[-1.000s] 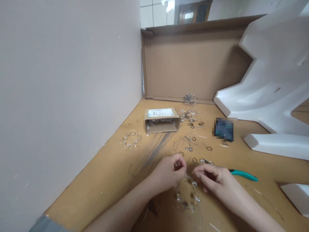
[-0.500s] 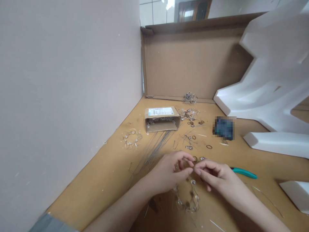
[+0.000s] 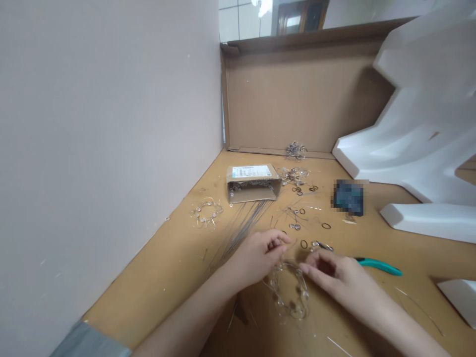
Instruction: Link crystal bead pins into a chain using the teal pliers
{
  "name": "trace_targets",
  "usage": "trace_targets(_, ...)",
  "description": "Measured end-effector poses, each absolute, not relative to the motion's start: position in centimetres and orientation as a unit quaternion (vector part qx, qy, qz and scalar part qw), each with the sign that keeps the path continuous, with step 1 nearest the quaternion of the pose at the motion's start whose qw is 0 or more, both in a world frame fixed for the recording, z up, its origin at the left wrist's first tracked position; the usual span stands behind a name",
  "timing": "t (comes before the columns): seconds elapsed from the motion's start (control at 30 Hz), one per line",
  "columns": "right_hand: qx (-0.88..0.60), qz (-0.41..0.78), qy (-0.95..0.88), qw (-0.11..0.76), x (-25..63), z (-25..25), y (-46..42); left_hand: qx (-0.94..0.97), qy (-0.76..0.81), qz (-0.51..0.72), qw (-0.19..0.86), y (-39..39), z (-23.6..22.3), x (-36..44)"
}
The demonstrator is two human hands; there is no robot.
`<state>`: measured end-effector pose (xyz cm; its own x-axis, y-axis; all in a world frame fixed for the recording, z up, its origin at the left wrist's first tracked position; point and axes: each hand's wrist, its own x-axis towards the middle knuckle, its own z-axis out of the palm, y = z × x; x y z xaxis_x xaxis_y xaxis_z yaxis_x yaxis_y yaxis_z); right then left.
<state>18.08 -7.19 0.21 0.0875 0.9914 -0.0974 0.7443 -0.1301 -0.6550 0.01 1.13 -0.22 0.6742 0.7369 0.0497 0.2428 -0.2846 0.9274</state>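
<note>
A ring of wire strung with clear beads hangs low between my two hands, just above the table. My left hand has its fingers curled and its thumb near the ring's upper left part, closed on the wire; a thin wire end pokes out past the fingertips. On the other side, my right hand pinches the upper right of the ring between thumb and curled fingers, though the exact grip is partly hidden. Pliers with a teal handle lie right behind my right hand.
An open cardboard box holds clear beads. Straight wires lie before it, a second beaded ring to its left. Several dark small rings and a blurred dark object are scattered right. White foam borders the right side.
My hands have drawn apart from their fingertip-to-fingertip position, leaving a gap above the beaded ring. The ring's upper part now shows more. The view has shifted slightly.
</note>
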Motion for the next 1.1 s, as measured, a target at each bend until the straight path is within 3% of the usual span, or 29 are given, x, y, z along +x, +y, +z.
trace_targets(0.1, -0.702, 0.279, -0.643, 0.124, 17.9, 0.4, -7.7, 0.759, 0.312, 0.247, 0.515, 1.3, -0.2, -0.1)
trace_targets(0.2, -0.689, 0.278, -0.660, 0.106, 17.3, 0.3, -8.1, 0.759, 0.308, 0.253, 0.515, 1.3, 0.0, -0.2)
trace_targets(0.63, -0.659, 0.214, -0.678, 0.246, 18.0, -0.1, -7.3, 0.846, 0.299, 0.231, 0.375, 0.4, 1.8, -0.4)
trace_targets(1.1, -0.692, 0.196, -0.633, 0.285, 17.8, 0.0, -7.0, 0.857, 0.324, 0.236, 0.323, 0.4, 1.3, 0.1)
